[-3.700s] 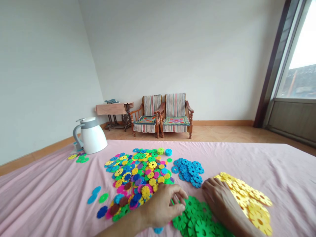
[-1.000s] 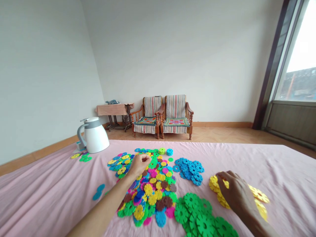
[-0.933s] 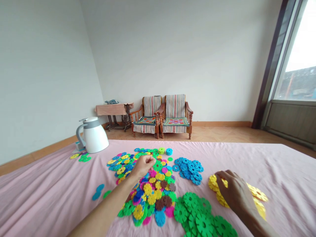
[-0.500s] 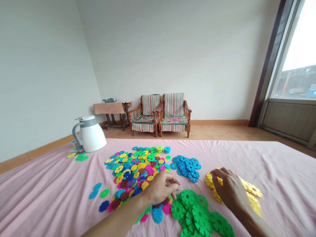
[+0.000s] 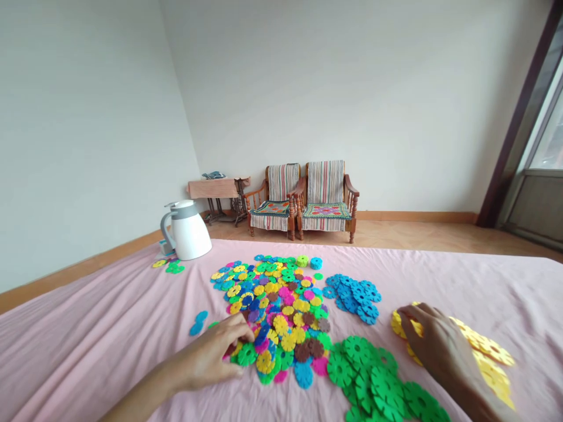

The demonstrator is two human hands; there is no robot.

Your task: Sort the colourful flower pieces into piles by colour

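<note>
My left hand (image 5: 220, 351) is at the near left edge of a mixed pile of flower-shaped plastic discs (image 5: 288, 341). Its fingers are bent over the discs, with the thumb apart and nothing visibly held. My right hand (image 5: 437, 340) rests over the pile of yellow discs (image 5: 490, 369), fingers spread and curved; the fingertips are partly hidden. Between the hands lies a heap of large green discs (image 5: 367, 375). Beyond that is a pile of blue discs (image 5: 354, 298).
A white jug (image 5: 190, 231) with a grey handle stands at the far left of the pink cloth (image 5: 145, 328). Small green (image 5: 302, 261) and blue disc stacks (image 5: 316, 263) sit behind the mixed pile. Two loose blue discs (image 5: 199, 323) lie left. Two wooden armchairs (image 5: 325, 199) stand beyond.
My left hand has moved left, from beside the green heap to the mixed pile's left edge. The right hand stays on the yellow discs. The view has turned a little left.
</note>
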